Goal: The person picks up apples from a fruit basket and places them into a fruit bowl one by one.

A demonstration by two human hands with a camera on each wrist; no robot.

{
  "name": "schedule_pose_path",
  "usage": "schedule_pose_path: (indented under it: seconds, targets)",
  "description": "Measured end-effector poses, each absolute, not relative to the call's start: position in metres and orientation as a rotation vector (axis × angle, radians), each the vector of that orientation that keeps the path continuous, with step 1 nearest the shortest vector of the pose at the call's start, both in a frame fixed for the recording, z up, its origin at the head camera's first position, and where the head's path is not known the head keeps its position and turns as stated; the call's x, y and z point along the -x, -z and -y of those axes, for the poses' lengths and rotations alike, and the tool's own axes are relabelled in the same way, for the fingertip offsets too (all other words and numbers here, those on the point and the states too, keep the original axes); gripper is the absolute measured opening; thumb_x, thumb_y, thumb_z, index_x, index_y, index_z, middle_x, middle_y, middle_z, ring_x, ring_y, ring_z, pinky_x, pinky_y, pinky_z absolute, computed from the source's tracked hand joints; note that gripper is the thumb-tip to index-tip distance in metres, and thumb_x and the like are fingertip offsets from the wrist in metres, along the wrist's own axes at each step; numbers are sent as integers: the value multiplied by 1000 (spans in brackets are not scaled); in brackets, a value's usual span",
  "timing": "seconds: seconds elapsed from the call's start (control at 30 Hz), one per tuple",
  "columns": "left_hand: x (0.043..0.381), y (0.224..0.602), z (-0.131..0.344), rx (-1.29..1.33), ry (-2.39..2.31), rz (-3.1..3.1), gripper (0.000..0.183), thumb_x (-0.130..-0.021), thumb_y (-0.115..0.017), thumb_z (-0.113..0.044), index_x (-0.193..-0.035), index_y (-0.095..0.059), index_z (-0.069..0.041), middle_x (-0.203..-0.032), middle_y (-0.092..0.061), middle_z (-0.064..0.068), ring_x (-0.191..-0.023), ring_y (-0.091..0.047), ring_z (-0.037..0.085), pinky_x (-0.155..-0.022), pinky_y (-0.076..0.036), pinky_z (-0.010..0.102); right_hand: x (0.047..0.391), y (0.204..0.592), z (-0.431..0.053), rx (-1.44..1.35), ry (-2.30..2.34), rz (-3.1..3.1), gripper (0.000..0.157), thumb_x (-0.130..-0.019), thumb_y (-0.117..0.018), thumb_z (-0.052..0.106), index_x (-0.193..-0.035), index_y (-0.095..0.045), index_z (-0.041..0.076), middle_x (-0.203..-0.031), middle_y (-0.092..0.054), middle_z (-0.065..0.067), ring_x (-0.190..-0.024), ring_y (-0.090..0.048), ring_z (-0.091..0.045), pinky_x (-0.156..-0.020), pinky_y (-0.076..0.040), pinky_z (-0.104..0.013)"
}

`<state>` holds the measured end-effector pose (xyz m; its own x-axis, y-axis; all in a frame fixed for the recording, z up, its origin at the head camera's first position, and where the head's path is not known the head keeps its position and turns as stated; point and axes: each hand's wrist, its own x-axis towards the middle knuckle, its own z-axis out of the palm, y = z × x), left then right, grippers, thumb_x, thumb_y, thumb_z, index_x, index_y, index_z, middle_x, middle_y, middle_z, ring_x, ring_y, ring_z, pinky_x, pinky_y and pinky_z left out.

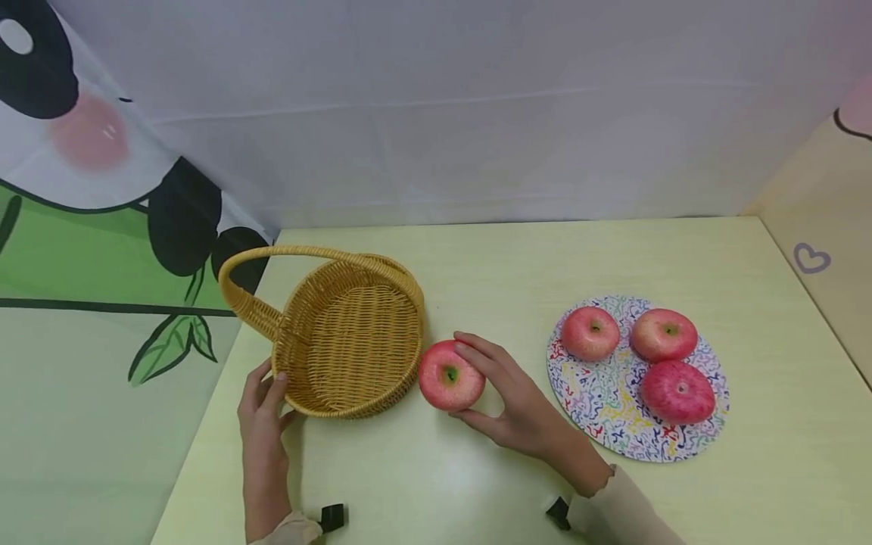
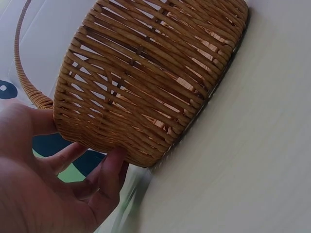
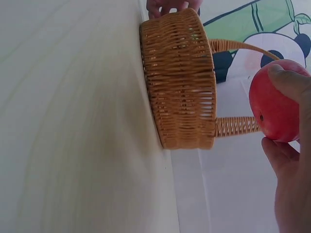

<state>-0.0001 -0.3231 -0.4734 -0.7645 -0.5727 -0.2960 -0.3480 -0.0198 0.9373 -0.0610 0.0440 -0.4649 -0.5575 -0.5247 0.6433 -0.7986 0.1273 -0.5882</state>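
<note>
In the head view a woven basket [image 1: 364, 344] with a tall arched handle stands on the left of the table, nothing inside it. My left hand [image 1: 264, 412] holds its near left side, thumb at the rim and fingers against the outer wall. The left wrist view shows that hand [image 2: 63, 170] on the wicker side [image 2: 141, 82]. A red apple [image 1: 452, 376] is in my right hand [image 1: 521, 405], gripped between thumb and fingers just right of the basket. From the right wrist, the apple [image 3: 277, 102] appears raised above the tabletop, about rim height.
A round plate [image 1: 579, 390] with a colourful squiggle pattern lies on the right of the table [image 1: 477, 280]. On it are three apples: one at left [image 1: 590, 333], one at back right [image 1: 664, 334] and a darker one [image 1: 677, 392] in front. A pale cloth wall [image 1: 477, 151] rises behind.
</note>
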Motion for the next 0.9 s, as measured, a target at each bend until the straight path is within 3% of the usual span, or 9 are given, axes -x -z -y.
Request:
schedule_pose_path:
  seconds: [0.13, 0.33, 0.63, 0.9]
  targets:
    - [1, 475, 323, -1000, 1883, 2073, 50, -109, -52, -43, -156, -45, -31, -138, -51, -13, -123, -51, 6, -81, -53, 22, 58, 468, -59, -1226, -1433, 2164, 88, -81, -91, 14, -154, -43, 1, -159, -45, -16, -148, -45, -25, -119, -39, -21]
    - [1, 477, 322, -999, 1878, 2087, 50, -109, -51, -44, -156, -45, -31, -144, -50, -8, -126, -50, 7, -80, -53, 22, 53, 474, -80, -1114, -1420, 2106, 74, -94, -78, 34, -148, -48, -7, -152, -50, -23, -147, -46, -23, -121, -37, -21]
    - [0, 474, 321, -997, 1868, 2078, 49, -108, -53, -46, -154, -47, -33, -148, -49, -4, -129, -50, 12, -80, -53, 20, 49, 485, -111, -869, -1314, 2096, 82, -96, -71, 48, -142, -48, -15, -137, -51, -31, -138, -43, -21, -116, -37, -15]
    - [0, 473, 322, -979, 1865, 2079, 49, -108, -53, -44, -155, -47, -31, -143, -51, -7, -125, -50, 8, -80, -53, 22, 34, 489, -144, -646, -1272, 2253, 92, -92, -67, 64, -148, -47, -7, -142, -47, -29, -143, -36, -10, -111, -35, -6]
